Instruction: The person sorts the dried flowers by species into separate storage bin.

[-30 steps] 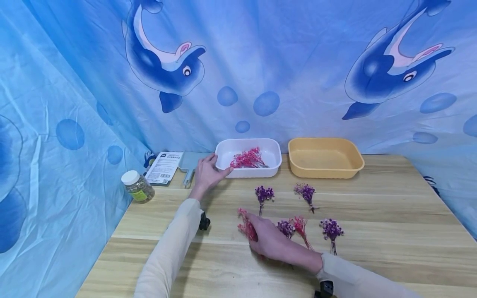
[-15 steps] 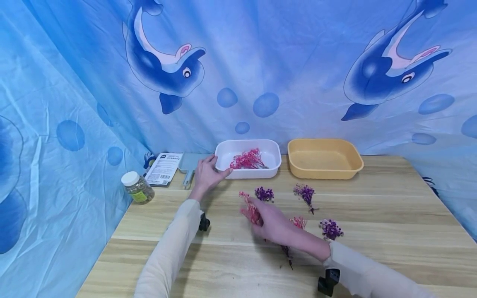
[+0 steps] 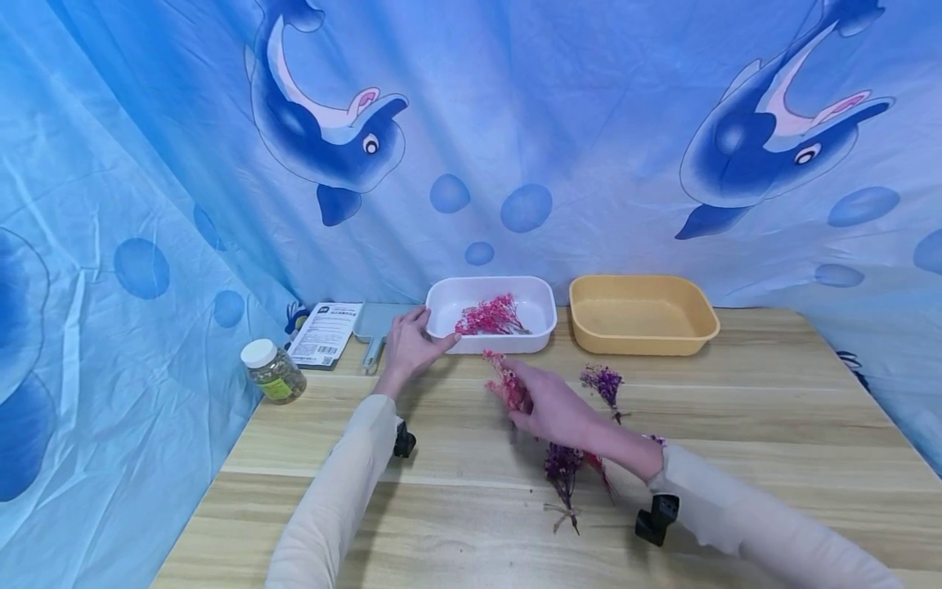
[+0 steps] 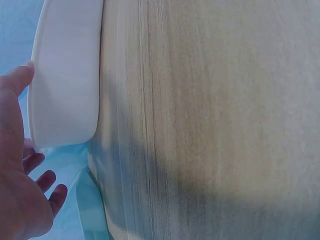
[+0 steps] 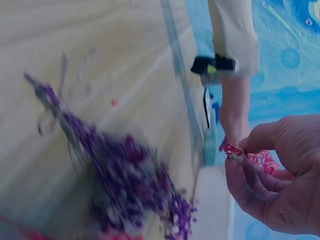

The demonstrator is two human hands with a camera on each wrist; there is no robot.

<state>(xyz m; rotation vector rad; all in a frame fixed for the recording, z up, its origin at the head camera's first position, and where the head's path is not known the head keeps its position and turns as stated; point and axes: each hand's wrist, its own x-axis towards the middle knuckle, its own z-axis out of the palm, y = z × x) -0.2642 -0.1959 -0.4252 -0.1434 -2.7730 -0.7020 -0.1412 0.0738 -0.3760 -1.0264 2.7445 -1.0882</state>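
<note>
My right hand (image 3: 555, 406) pinches a bunch of pink dried flowers (image 3: 508, 384) by its stems, in front of the white plastic basin (image 3: 508, 345). The right wrist view shows thumb and fingertips closed round the stem end. My left hand (image 3: 410, 348) holds that basin's near left corner, thumb on the front rim and fingers at the side. More pink dried flowers (image 3: 489, 315) lie inside it. A purple dried bunch (image 3: 562, 466), tied with twine, lies below my right hand. Beside it a pink bunch (image 3: 598, 468) is partly covered by my forearm.
A yellow basin (image 3: 643, 345) stands right of the white one. Another purple bunch (image 3: 605, 382) lies before it; one more is mostly hidden by the right arm. At left are a lidded jar (image 3: 274, 374), a printed packet (image 3: 324, 331) and a pale blue dustpan (image 3: 374, 352).
My right hand has moved forward towards the white basin with the pink bunch, now covering a purple bunch seen before and uncovering the twine-tied one. My left hand has stayed in place.
</note>
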